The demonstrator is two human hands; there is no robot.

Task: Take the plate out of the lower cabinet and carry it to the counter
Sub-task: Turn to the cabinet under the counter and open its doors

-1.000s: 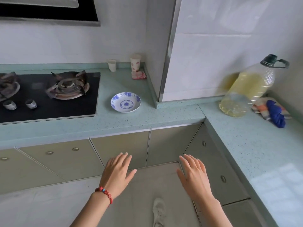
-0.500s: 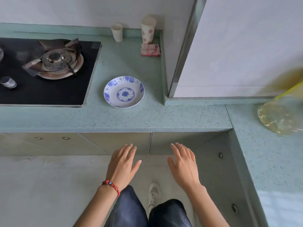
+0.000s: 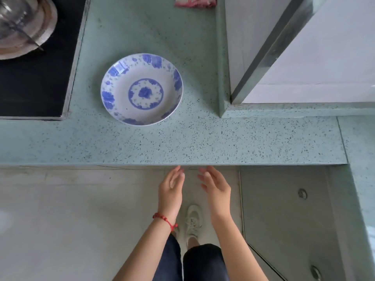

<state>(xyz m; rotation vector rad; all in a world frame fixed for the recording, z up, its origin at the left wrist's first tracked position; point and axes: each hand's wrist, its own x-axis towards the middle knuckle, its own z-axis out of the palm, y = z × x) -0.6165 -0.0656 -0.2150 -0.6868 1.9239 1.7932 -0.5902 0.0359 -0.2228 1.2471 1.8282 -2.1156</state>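
Note:
A white plate with blue flower patterns [image 3: 141,89] rests on the speckled green counter [image 3: 203,138], right of the stove. Below the counter's front edge, my left hand [image 3: 171,189] and my right hand [image 3: 216,187] hang side by side, both empty with fingers apart, fingertips near the edge. The left wrist wears a red bead bracelet. The cabinet fronts straight under the counter are hidden from this steep angle; a grey cabinet door [image 3: 284,209] with round pulls shows on the right side.
A black hob with a steel burner [image 3: 22,27] is at the upper left. A red-and-white cloth [image 3: 194,2] lies at the counter's back. A white tiled column with a metal corner strip [image 3: 284,47] rises at the right. My shoe [image 3: 193,222] stands on the floor.
The view has tilted further down and closer over the counter. Both hands have moved toward each other and forward, up to the counter's front edge.

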